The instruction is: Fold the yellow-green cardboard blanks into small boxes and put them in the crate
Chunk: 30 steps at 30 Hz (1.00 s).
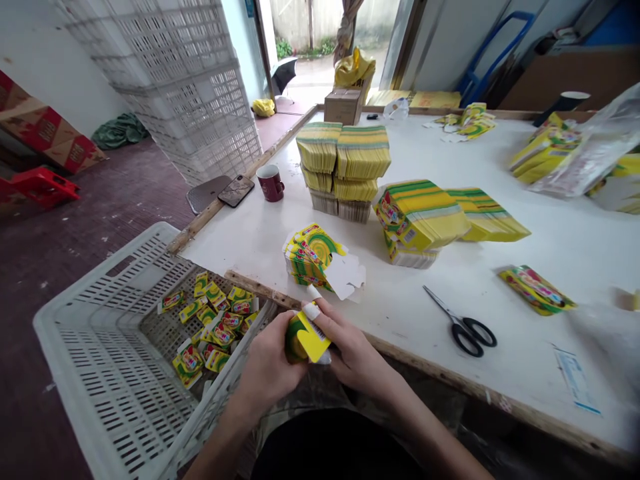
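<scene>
Both hands meet at the table's near edge around one small yellow and green carton point(313, 340), its yellow flap standing out. My left hand point(270, 360) grips the carton from the left side, fingers wrapped round it. My right hand point(345, 340), with white wrappings on two fingertips, holds the carton from the right. Just beyond my hands lies a small pile of flat printed cartons point(313, 253), with a white unprinted flap point(344, 275) sticking out to the right. Part of the held carton is hidden by my fingers.
Folded small cartons lie in a white plastic crate point(107, 273) at the left. Stacks of flat cartons point(345, 153) and a second stack point(425, 213) stand on the table. Black-handled scissors point(463, 327), a maroon mug point(271, 183) and a phone point(236, 191) lie around. Stacked crates point(170, 80) rise at the left.
</scene>
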### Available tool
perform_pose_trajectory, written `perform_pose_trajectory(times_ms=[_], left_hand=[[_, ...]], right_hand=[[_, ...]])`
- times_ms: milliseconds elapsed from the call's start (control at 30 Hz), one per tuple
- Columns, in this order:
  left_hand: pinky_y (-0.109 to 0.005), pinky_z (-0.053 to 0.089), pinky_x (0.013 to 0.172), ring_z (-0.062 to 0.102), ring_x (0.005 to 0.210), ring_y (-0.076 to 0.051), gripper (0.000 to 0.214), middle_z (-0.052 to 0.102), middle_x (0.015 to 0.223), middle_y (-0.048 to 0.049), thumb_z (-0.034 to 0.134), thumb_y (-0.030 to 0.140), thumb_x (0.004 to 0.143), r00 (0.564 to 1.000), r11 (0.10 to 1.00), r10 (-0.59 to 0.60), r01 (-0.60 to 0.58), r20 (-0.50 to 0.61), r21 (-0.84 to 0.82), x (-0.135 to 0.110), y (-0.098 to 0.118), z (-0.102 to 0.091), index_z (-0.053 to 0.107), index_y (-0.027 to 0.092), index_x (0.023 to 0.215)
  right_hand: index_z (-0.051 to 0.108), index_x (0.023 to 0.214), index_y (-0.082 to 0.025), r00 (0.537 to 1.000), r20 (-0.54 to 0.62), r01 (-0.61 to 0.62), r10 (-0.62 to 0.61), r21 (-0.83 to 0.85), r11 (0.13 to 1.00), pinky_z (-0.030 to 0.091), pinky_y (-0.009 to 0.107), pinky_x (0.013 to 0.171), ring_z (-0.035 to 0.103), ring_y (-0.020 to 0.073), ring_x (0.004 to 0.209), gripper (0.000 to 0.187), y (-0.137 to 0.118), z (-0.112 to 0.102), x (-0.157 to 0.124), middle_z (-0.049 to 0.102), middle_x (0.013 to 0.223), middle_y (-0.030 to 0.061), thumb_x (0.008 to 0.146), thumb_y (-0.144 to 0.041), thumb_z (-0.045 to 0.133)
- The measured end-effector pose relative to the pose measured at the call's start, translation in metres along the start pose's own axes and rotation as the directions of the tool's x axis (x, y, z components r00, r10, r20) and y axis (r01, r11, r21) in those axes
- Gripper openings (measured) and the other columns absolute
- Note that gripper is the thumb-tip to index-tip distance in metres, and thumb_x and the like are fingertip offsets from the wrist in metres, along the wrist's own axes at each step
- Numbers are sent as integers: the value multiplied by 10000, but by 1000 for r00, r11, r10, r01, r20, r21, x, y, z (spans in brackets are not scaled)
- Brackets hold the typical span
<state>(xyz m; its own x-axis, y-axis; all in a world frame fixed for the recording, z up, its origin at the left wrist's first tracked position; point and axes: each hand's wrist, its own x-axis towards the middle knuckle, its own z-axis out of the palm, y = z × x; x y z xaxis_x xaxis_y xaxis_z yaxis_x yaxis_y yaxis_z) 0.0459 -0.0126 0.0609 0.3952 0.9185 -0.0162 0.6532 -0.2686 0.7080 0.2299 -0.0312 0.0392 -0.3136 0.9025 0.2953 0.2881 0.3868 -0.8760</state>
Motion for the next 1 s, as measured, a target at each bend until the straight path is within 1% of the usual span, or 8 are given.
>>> perform_pose_trajectory(times_ms=[133,300,467,567,700,800,900,1000], left_hand=[[-328,503,809,656,936,-229,487,686,1051,-31,701,262,698,997,999,28,-30,74,26,5,3,-20,536,235,1155],[-284,502,787,665,905,-200,491,697,1030,11,690,187,667,984,996,81,-86,161,22,9,8,-29,563,268,1134],[-380,504,864,647,988,-269,528,677,1087,-76,660,209,671,997,989,32,-41,65,140,11,7,-18,525,191,1181],[-414,503,902,634,1044,-288,529,655,1153,-119,633,227,701,998,988,26,-34,51,153,10,5,-8,497,167,1209],[-401,518,890,642,1044,-281,521,661,1147,-114,638,249,716,999,988,-26,22,24,152,8,-7,-11,489,184,1211],[-438,506,905,628,1060,-304,538,643,1163,-119,638,351,757,992,952,-87,111,-96,284,6,-30,-38,476,198,1247],[-601,433,948,515,1185,-438,780,547,1257,-223,679,511,704,911,808,-141,332,-387,488,3,-55,-69,409,116,1319],[-622,402,982,462,1231,-457,898,499,1294,-251,674,589,688,868,803,-121,371,-482,467,0,-70,-80,357,83,1358]], right_hand=[[627,1206,-238,994,111,-3,7,-35,999,482,364,958,574,255,1190,315,-4,-16,7,481,1409,153,913,-343,571],[643,1075,-208,972,233,3,1,-18,1000,470,350,960,575,232,1142,218,-10,-29,13,549,1262,130,904,-332,588],[349,1351,-172,999,-4,-50,50,8,999,381,433,1073,376,282,1360,549,-4,-3,2,338,1458,205,865,-228,597],[185,1456,-200,989,-71,-122,127,70,990,362,430,1095,399,269,1343,722,-3,12,-1,370,1458,176,867,-238,600],[220,1449,-191,983,-87,-161,164,34,986,407,418,1058,462,271,1282,705,-8,17,5,421,1424,167,849,-202,588],[281,1400,-175,974,-175,-151,144,-31,988,482,401,953,560,266,1133,712,-9,8,17,544,1262,157,809,-271,666],[452,1238,-191,898,-418,-238,136,-201,950,499,400,857,599,250,961,437,-4,-11,33,621,1049,105,845,-272,626],[527,1148,-180,848,-528,-299,56,-389,871,483,404,824,576,259,910,304,2,-30,50,622,965,94,854,-223,593]])
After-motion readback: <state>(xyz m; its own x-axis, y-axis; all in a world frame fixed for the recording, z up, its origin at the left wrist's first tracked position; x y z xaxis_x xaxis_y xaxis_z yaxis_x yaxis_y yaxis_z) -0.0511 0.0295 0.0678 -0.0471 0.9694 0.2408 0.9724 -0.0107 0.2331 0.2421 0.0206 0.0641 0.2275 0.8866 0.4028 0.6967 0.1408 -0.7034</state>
